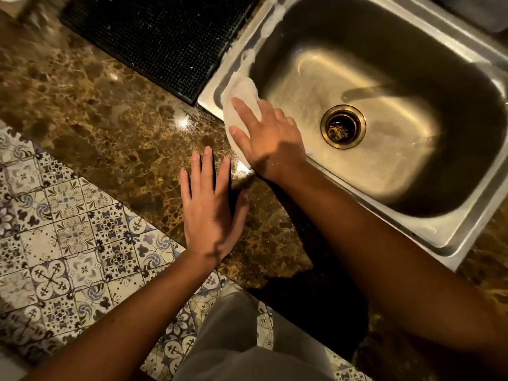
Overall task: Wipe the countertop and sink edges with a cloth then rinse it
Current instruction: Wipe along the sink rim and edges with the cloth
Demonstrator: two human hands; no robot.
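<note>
A pale cloth (242, 92) lies over the left corner of the steel sink's rim (428, 229). My right hand (270, 138) presses flat on the cloth, fingers spread, the palm covering its lower part. White soapy smears run along the sink's left rim further back. My left hand (211, 207) rests flat and open on the brown marble countertop (110, 127) just left of the right hand, holding nothing. The basin is bare, with a brass drain (343, 126) in the middle.
A black ribbed mat (154, 37) lies on the counter behind, touching the sink's left edge. The counter's front edge runs diagonally, with patterned floor tiles (68, 243) below it. My grey trousers (247, 347) show at the bottom.
</note>
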